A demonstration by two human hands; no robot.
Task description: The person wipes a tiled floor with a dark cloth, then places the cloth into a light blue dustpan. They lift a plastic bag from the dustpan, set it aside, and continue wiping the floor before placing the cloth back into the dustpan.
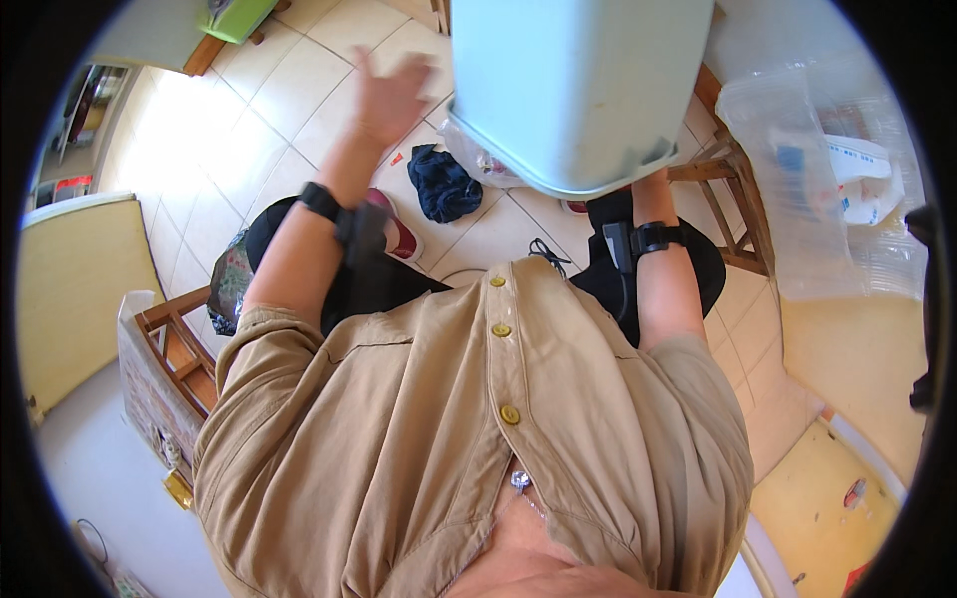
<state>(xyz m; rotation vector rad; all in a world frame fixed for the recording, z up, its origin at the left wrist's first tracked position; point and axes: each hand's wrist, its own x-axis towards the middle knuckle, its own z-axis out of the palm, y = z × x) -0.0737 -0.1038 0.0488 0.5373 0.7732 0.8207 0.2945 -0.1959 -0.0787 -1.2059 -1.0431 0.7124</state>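
A light-blue plastic bin (576, 90) hangs tilted in front of me, its lipped edge towards my body and its far end cut off by the picture's top. My right hand (655, 178) is at that near edge and grips it; the fingers are hidden behind the bin. To the left of the bin my left hand (392, 97) is raised, blurred, with its fingers apart and nothing in it. Beneath the bin, a clear plastic bag (478, 155) with contents I cannot make out is partly covered. Beside it a crumpled dark cloth or bag (442, 185) lies on the tiles.
A wooden stool or chair frame (736, 194) stands at the right, near clear plastic packaging (807, 187). On the left are a wooden chair (176, 336) and a dark plastic bag (230, 280). A black cable (549, 254) shows between my legs, above the tiled floor (277, 97).
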